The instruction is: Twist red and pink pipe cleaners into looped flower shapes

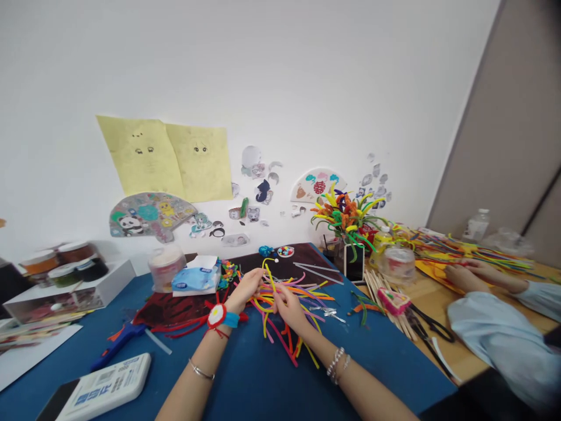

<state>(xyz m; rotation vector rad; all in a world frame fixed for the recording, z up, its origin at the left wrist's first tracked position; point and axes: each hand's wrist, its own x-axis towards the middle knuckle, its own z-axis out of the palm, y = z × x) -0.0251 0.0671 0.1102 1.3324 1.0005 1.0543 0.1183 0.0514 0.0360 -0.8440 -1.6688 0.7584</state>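
Note:
A yellow pipe cleaner [270,277], bent over at its top end, stands up between my two hands above the middle of the blue table. The fingers of my left hand [246,290] are closed near its bent upper part. Lower down, my right hand [290,305] pinches the same pipe cleaner. Beneath both hands lies a loose pile of pipe cleaners [293,346] in yellow, orange, pink and purple. My left wrist wears a red and white flower-like band [216,316] with a blue strap.
At the left are a blue glue gun [117,346], a white box [114,381] and a tissue pack [196,277]. Behind my right hand stand a phone [354,263] and a pipe-cleaner bouquet [346,213]. A co-worker's hands [477,273] work at the wooden table on the right.

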